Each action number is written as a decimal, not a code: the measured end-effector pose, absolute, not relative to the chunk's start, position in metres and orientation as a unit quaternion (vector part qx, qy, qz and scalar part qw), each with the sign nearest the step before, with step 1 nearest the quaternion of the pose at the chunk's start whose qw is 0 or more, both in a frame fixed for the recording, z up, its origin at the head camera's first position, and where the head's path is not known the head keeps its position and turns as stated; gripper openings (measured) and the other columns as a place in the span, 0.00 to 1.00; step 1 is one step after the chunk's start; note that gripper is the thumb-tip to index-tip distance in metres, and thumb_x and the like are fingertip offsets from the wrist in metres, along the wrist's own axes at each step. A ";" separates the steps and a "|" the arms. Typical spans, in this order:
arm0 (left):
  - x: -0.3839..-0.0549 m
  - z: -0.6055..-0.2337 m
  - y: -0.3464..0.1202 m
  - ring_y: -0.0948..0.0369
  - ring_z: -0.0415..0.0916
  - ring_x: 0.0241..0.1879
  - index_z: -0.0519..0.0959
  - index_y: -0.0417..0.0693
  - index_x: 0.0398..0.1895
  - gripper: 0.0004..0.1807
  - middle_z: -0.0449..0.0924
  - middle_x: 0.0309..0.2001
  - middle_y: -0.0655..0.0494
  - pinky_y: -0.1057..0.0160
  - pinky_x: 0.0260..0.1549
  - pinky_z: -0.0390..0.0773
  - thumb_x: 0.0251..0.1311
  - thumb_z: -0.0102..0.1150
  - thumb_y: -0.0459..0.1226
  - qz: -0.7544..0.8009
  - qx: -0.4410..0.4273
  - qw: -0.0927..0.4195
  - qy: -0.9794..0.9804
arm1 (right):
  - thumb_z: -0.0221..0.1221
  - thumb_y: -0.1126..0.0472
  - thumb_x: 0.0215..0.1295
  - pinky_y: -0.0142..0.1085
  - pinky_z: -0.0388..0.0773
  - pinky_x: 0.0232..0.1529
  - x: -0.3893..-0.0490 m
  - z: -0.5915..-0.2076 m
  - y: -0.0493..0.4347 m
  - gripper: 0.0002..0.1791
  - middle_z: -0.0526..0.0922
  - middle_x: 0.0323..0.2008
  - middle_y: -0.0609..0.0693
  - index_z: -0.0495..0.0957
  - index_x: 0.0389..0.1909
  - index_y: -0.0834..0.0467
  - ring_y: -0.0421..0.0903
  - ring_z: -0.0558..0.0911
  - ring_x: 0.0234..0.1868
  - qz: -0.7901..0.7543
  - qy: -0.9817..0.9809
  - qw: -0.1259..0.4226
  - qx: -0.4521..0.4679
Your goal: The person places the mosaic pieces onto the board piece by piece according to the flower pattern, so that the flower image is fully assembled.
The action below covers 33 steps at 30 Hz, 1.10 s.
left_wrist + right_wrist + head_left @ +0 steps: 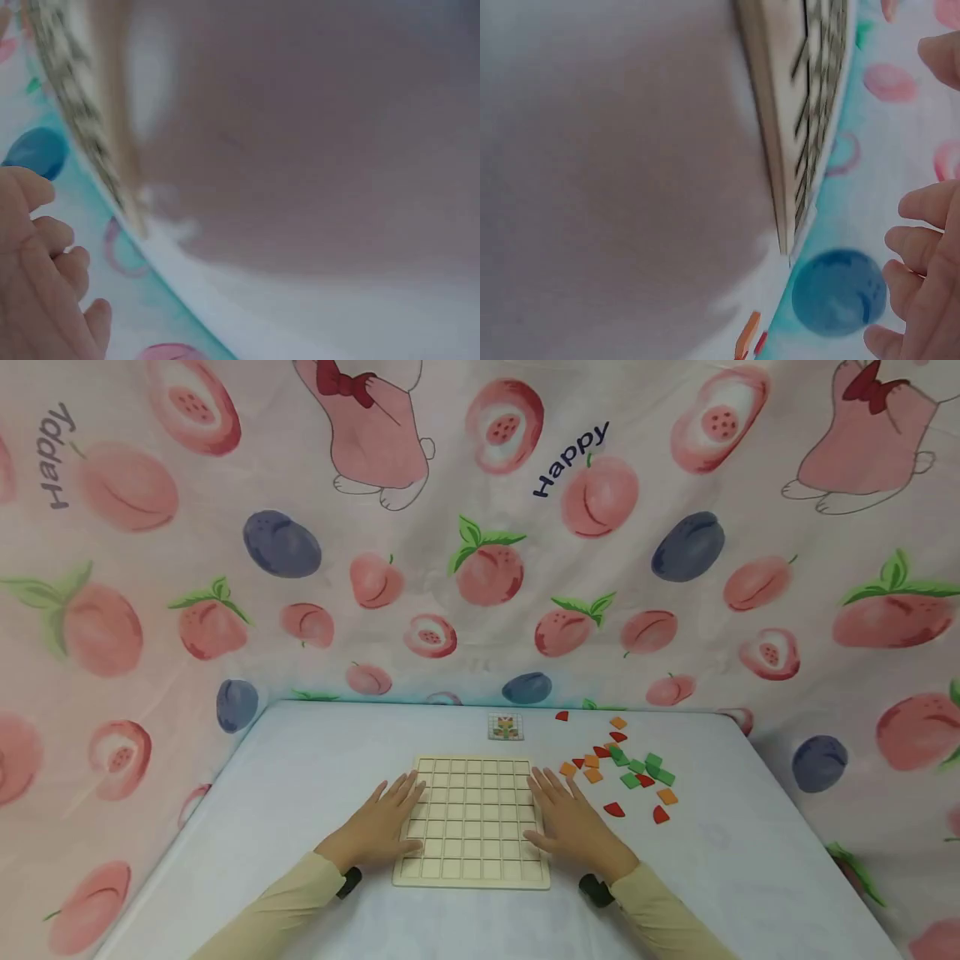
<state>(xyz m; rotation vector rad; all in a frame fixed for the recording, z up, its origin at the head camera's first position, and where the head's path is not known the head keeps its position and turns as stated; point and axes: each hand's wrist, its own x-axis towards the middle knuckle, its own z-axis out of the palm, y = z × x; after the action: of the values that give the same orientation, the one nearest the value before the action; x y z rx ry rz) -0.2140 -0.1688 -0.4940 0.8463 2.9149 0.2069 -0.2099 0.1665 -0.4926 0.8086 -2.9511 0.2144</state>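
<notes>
The left hand (381, 827) is lying over the left edge of a pale board (474, 818), its fingers straight and slightly parted; the right hand (576, 822) is lying likewise over the right edge, and neither is gripping anything. The board, marked with a grid of squares, is resting flat between them on a white table (258, 835). A small picture card (506, 727) is lying beyond it, while red, orange and green pieces (631, 781) are lying scattered to its right. On the fruit-printed cloth (442, 485), dark letters are spelling "Happy" (572, 460), with similar lettering (54, 458) running sideways at the left.
</notes>
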 end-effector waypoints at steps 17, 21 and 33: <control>-0.214 -0.502 -0.185 0.48 0.45 0.74 0.49 0.39 0.73 0.51 0.45 0.74 0.39 0.46 0.71 0.50 0.58 0.47 0.64 0.050 0.310 0.108 0.943 | 0.51 0.33 0.61 0.54 0.53 0.71 -0.211 -0.502 0.166 0.46 0.58 0.72 0.55 0.56 0.71 0.60 0.53 0.57 0.73 0.021 -0.945 -0.068 0.319; -0.213 -0.501 -0.178 0.49 0.45 0.74 0.48 0.38 0.73 0.51 0.45 0.74 0.39 0.48 0.71 0.51 0.58 0.48 0.64 0.046 0.307 0.113 0.944 | 0.51 0.33 0.61 0.53 0.53 0.71 -0.211 -0.506 0.171 0.46 0.57 0.72 0.54 0.55 0.71 0.59 0.52 0.56 0.73 0.024 -0.947 -0.076 0.311; -0.204 -0.497 -0.161 0.49 0.46 0.74 0.49 0.38 0.73 0.51 0.47 0.74 0.40 0.50 0.71 0.51 0.57 0.50 0.63 0.016 0.313 0.114 0.943 | 0.53 0.33 0.59 0.55 0.56 0.70 -0.203 -0.503 0.188 0.46 0.60 0.71 0.54 0.56 0.71 0.59 0.53 0.60 0.72 0.031 -0.945 -0.076 0.317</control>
<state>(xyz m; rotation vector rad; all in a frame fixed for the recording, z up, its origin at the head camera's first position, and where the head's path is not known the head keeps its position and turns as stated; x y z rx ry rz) -0.2036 -0.1606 -0.4967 0.9172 2.7641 0.0463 -0.2028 0.1880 -0.5032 1.0478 -3.1219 0.1015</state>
